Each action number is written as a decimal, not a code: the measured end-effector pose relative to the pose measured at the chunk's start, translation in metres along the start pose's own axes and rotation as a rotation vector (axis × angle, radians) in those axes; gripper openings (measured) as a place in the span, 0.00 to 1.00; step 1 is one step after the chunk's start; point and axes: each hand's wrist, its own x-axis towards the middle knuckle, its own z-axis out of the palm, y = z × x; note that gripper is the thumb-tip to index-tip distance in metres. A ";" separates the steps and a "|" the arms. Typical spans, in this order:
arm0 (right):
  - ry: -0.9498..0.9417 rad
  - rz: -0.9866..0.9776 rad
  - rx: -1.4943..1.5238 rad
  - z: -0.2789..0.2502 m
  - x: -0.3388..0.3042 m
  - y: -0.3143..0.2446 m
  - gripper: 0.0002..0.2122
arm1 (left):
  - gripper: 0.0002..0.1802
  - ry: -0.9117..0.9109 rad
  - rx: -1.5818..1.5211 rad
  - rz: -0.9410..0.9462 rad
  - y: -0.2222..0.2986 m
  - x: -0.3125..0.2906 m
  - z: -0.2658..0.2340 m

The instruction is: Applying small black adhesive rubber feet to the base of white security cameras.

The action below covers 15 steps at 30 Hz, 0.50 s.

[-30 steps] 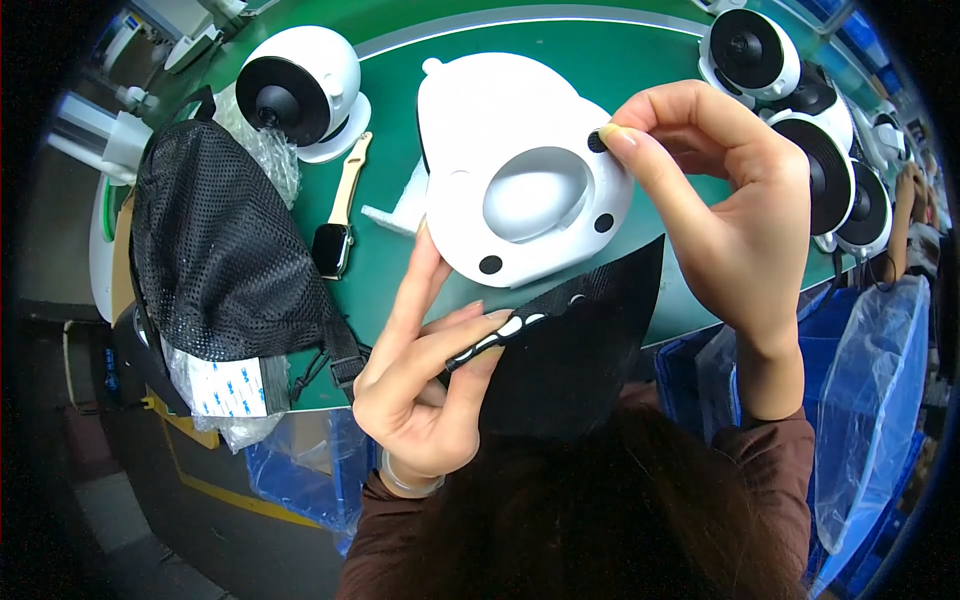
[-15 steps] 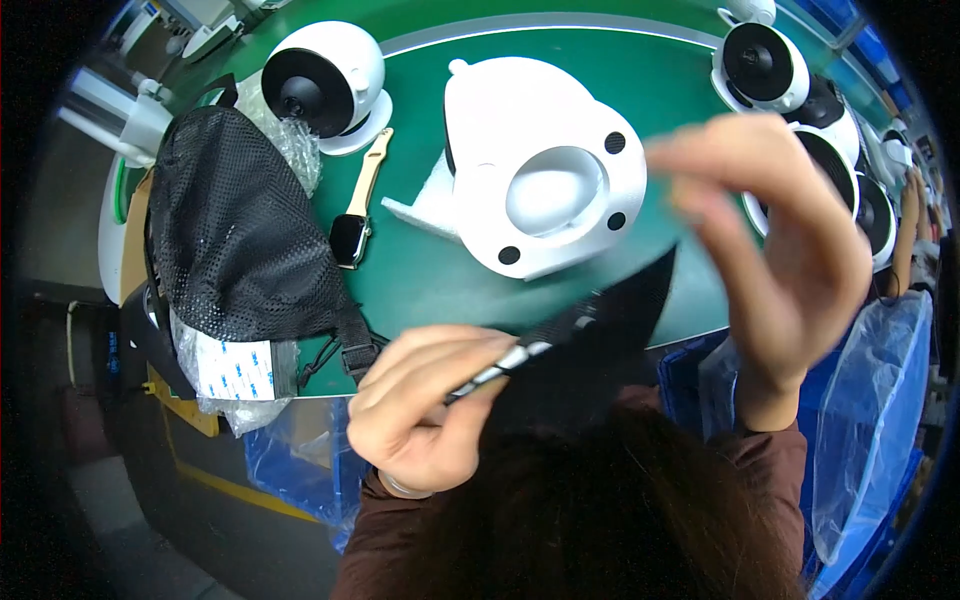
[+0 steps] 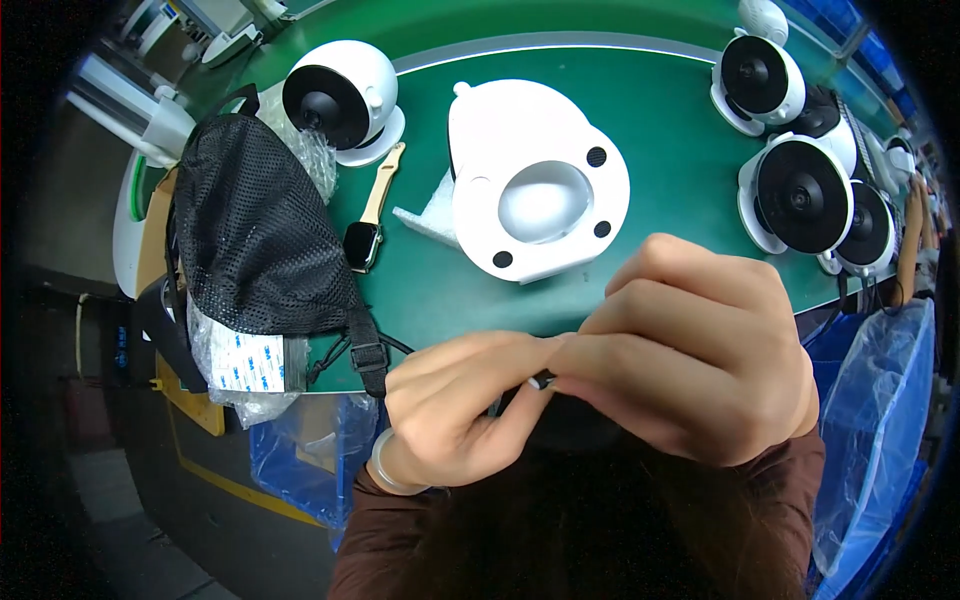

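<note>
My left hand (image 3: 465, 405) is closed in a pinch on a thin black sheet (image 3: 541, 380), of which only a small dark edge with a pale glint shows. Fingertips of my right hand (image 3: 700, 345) are pressed together against the left ones at that edge; what they grip, if anything, is hidden. Just beyond both hands lies a white rounded device (image 3: 520, 115), its base turned up toward me. Around the oval hollow in the base sit round black textured pads (image 3: 602, 229). White foam (image 3: 432, 215) props its left side.
A black mesh bag (image 3: 260, 220), a watch (image 3: 363, 245) with a beige strap and a white camera-like device (image 3: 345, 90) are at left. Several similar devices (image 3: 800, 195) stand at right on the green table (image 3: 680, 120). Blue bins with clear liners (image 3: 870, 430) flank the near edge.
My right hand has come down and left from the air to meet my left hand. The black sheet, spread out before, is now mostly hidden. The view has shifted slightly.
</note>
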 end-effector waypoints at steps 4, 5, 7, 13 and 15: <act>-0.068 0.002 -0.006 -0.005 0.002 0.003 0.09 | 0.11 0.031 0.064 0.048 0.000 0.003 0.004; -0.068 0.003 -0.003 -0.007 0.003 0.004 0.09 | 0.11 0.029 0.065 0.046 0.001 0.004 0.004; -0.079 -0.010 0.027 -0.010 0.006 0.005 0.08 | 0.09 0.023 0.110 0.078 0.005 0.007 0.005; 0.167 0.064 0.188 -0.010 0.008 0.030 0.03 | 0.09 0.058 0.023 -0.008 0.006 0.003 0.011; 0.198 0.211 0.225 -0.015 0.005 0.028 0.02 | 0.09 -0.006 0.100 -0.109 0.005 0.001 0.003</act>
